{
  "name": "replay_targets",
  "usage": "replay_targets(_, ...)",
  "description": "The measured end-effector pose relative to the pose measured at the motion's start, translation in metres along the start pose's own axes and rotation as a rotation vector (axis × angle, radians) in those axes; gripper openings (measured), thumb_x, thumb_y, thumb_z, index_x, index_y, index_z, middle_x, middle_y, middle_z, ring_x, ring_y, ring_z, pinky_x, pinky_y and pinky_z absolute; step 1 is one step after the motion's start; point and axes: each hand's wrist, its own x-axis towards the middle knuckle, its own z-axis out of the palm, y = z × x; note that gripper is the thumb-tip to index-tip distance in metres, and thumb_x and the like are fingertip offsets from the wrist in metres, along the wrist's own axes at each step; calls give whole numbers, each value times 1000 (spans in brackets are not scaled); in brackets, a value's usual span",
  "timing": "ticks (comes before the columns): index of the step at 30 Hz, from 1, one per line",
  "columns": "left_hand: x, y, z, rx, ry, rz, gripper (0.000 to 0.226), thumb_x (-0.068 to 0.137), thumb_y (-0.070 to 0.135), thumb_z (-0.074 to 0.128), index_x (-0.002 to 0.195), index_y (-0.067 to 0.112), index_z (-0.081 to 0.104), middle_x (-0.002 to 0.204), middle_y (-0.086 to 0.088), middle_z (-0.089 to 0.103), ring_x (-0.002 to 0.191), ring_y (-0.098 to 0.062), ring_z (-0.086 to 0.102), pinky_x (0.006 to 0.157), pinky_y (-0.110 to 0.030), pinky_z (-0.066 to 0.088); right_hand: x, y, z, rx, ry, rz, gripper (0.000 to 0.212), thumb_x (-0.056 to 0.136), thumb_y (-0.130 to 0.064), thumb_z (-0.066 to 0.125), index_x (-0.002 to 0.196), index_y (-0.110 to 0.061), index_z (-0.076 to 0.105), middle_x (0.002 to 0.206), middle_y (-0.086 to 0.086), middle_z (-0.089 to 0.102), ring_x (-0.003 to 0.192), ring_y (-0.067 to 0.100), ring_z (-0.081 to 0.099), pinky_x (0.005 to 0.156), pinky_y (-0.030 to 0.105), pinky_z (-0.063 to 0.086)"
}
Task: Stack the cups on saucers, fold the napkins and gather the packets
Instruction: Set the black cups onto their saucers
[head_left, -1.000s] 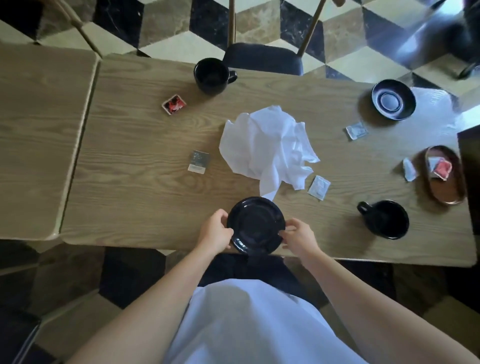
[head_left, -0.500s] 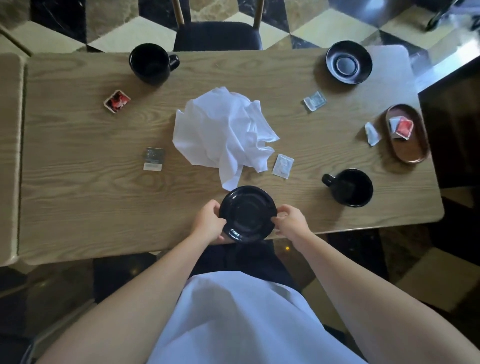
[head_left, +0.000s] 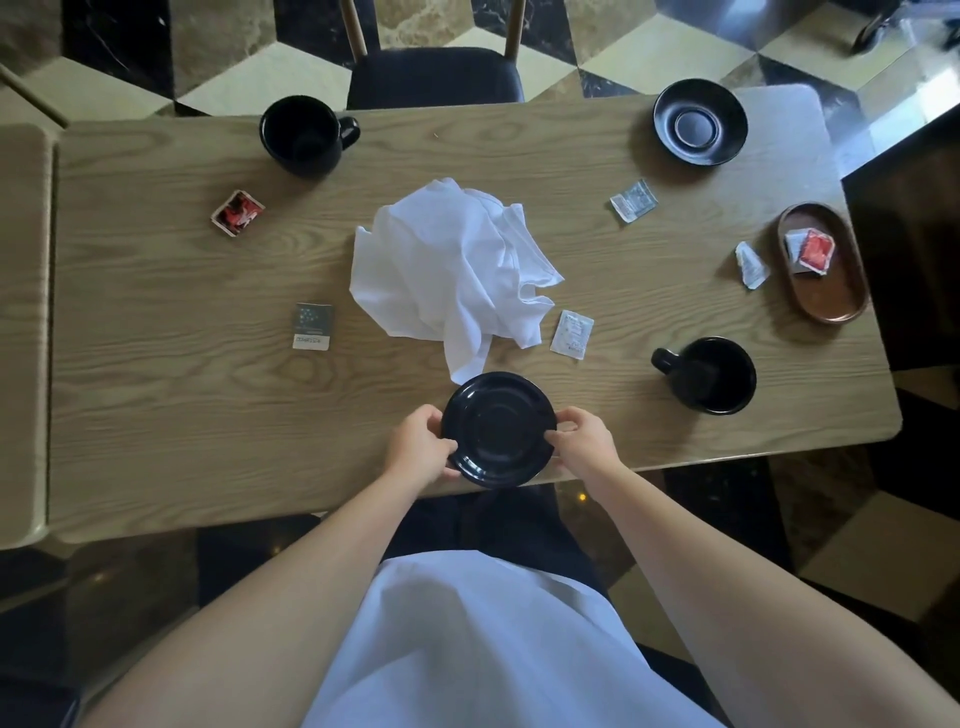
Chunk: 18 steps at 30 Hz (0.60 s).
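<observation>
A black saucer (head_left: 498, 428) sits at the near edge of the wooden table (head_left: 156, 405). My left hand (head_left: 418, 447) grips its left rim and my right hand (head_left: 584, 441) grips its right rim. A crumpled white napkin (head_left: 452, 265) lies just beyond it, one corner touching the saucer. One black cup (head_left: 709, 374) stands to the right, another black cup (head_left: 304, 132) at the far left. A second black saucer (head_left: 698, 122) rests at the far right. Packets lie scattered: a red one (head_left: 238, 212), a grey one (head_left: 311, 326), white ones (head_left: 571, 333) (head_left: 632, 200) (head_left: 750, 265).
A brown oval tray (head_left: 831, 296) at the right edge holds a red packet (head_left: 813, 249) and a white one. A dark chair (head_left: 434, 78) stands across the table. A second table (head_left: 23, 332) abuts on the left. The floor is a chequered marble pattern.
The view has shifted so the table sits further left and lower in frame. Both hands stay on the saucer's rims at the near edge; the other objects have not moved.
</observation>
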Motion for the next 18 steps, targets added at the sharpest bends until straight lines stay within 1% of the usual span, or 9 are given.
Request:
replay_targets(3, 4, 0, -3, -1, 65, 37, 25, 90, -6, 64, 96, 19, 63, 85, -10, 63, 70, -23, 73, 57, -36, 64, 1, -4, 6, 32, 23, -8, 21, 94, -13, 64, 114, -21, 68, 115, 5, 70, 104, 27, 68, 93, 48, 58)
replay_targets(5, 6, 0, -6, -6, 78, 40, 25, 91, -3, 66, 107, 16, 66, 87, -11, 65, 68, -22, 73, 59, -36, 65, 1, -5, 9, 48, 27, -5, 22, 95, -14, 64, 114, -22, 68, 115, 4, 70, 104, 27, 68, 94, 48, 58)
replay_targets(7, 6, 2, -9, 39, 51, 42, 28, 92, 2, 66, 118, 13, 62, 88, -11, 67, 68, -23, 73, 58, -34, 64, 0, -6, 10, 61, 30, 6, 21, 94, -15, 64, 113, -22, 67, 116, 4, 70, 106, 27, 68, 95, 48, 57)
replay_targets(8, 4, 5, -11, 119, 38, 52, 28, 93, 8, 67, 119, 13, 57, 88, -10, 67, 69, -24, 73, 58, -34, 63, 0, -6, 9, 66, 27, 12, 20, 94, -15, 64, 112, -22, 66, 117, 4, 70, 107, 27, 68, 96, 48, 56)
replay_targets(10, -2, 14, -16, 434, 65, 118, 31, 94, 25, 67, 112, 15, 44, 89, -5, 64, 78, -27, 70, 60, -39, 57, -2, -9, 6, 52, 18, 23, 21, 92, -18, 65, 113, -22, 65, 117, 3, 70, 107, 26, 68, 97, 46, 56)
replay_targets(12, -9, 31, -20, 709, 126, 244, 34, 94, 35, 62, 103, 15, 36, 88, -3, 58, 86, -34, 64, 63, -38, 45, -4, -16, -2, -9, 35, 15, 28, 89, -22, 67, 116, -18, 65, 112, 2, 68, 104, 25, 67, 95, 45, 57)
replay_targets(13, -13, 42, -21, 759, 144, 325, 32, 94, 37, 59, 100, 15, 36, 86, -3, 58, 85, -36, 62, 63, -37, 41, -4, -21, -7, -39, 51, -2, 29, 88, -23, 68, 116, -17, 65, 109, 2, 67, 101, 24, 68, 93, 44, 58)
replay_targets(16, -17, 93, -15, 738, 119, 532, 23, 94, 36, 52, 96, 16, 40, 78, 0, 56, 70, -28, 56, 57, -35, 39, -2, -41, -31, 6, 81, -72, 27, 85, -23, 68, 111, -17, 65, 102, 2, 70, 93, 21, 70, 87, 42, 60)
replay_targets(18, -13, 135, -4, 617, 54, 553, 19, 93, 33, 51, 97, 17, 44, 75, 1, 54, 67, -21, 53, 56, -34, 41, 5, -63, -54, 92, 89, -109, 26, 86, -20, 68, 111, -16, 64, 97, 1, 71, 87, 18, 71, 78, 38, 62)
